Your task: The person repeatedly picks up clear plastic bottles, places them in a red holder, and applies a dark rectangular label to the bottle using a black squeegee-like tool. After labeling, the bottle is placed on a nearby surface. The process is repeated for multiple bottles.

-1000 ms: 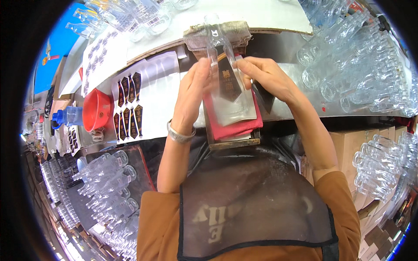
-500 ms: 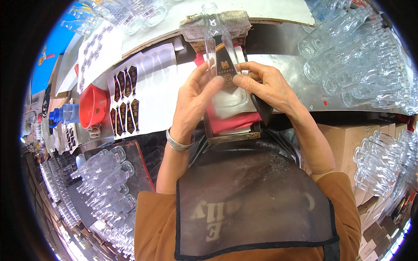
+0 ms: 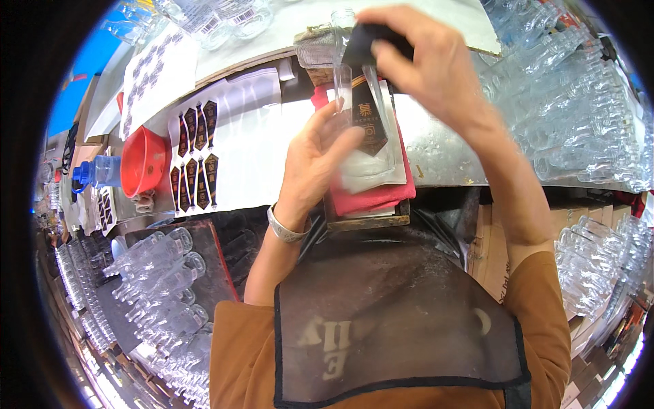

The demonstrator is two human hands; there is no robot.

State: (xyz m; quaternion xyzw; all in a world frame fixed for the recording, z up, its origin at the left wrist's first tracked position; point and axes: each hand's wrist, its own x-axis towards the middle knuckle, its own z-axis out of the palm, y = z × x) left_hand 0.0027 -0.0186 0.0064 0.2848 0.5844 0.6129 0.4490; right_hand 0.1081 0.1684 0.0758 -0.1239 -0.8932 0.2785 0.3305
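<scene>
A clear glass bottle (image 3: 343, 88) lies with its neck pointing away, propped on a small stand. A dark tie-shaped decal (image 3: 368, 123) with gold characters sits on its front. My left hand (image 3: 312, 153) holds the bottle's left side, fingers at the edge and thumb over the glass, slightly blurred. In my right hand (image 3: 432, 58) is a flat black scraper (image 3: 373, 46), gripped at the bottle's neck and shoulder, covering part of them. A red cloth (image 3: 409, 187) and a whitish pad (image 3: 392, 178) lie under the bottle; a grey folded cloth (image 3: 315, 49) supports the neck.
A backing sheet (image 3: 248, 177) with several dark decals lies to the left, beside a red bowl (image 3: 144, 163) and a blue-capped jug (image 3: 105, 172). Many clear bottles (image 3: 565, 102) lie stacked at right, more bottles (image 3: 160, 273) at lower left. Cardboard boxes (image 3: 492, 238) stand below the table.
My right hand has left the bottle's right side and moved up to the neck, bringing the black scraper onto it. My left hand stays at the bottle, shifted slightly right.
</scene>
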